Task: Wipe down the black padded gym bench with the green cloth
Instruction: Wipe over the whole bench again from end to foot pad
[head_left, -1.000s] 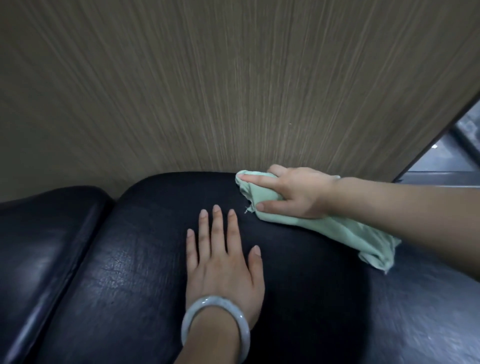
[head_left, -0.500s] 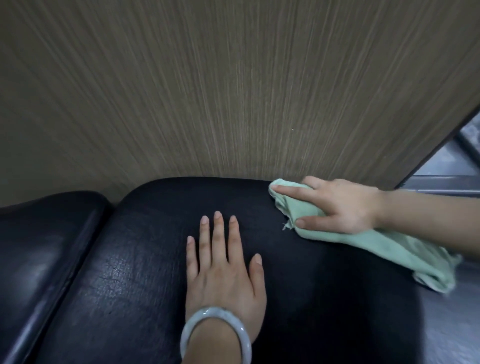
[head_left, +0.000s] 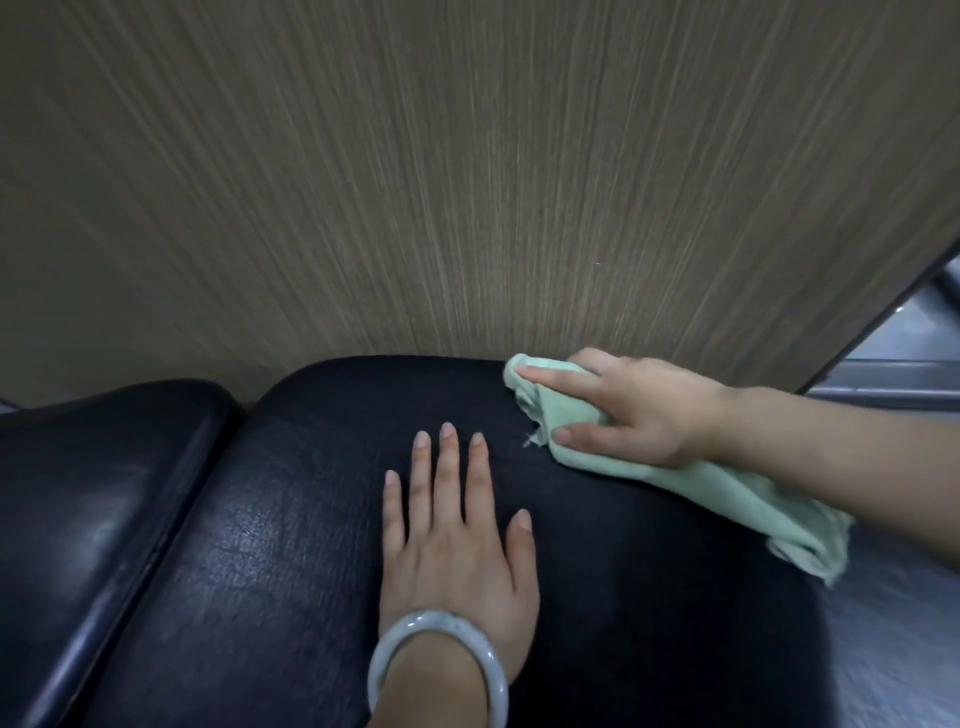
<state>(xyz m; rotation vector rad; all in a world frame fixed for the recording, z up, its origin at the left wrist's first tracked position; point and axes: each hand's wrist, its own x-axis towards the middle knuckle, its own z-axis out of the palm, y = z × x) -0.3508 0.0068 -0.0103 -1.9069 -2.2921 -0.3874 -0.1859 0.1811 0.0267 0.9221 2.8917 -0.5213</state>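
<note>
Cloth (head_left: 691, 480) leftward again, under right hand (head_left: 639, 410)

black crackled bench pad (head_left: 291, 545), pale green cloth (head_left: 727, 493), tan streaked wall panel (head_left: 467, 182), whitish bangle (head_left: 441, 654).

A green cloth (head_left: 587, 415) is pressed by the right hand (head_left: 639, 410) onto the black padded worktop (head_left: 270, 545) at two o'clock, beside a wood-grain wall (head_left: 467, 182). The left hand (head_left: 457, 551), flat with fingers straight, is laid at six o'clock, a pale bangle (head_left: 436, 660) worn on its wrist.
</note>
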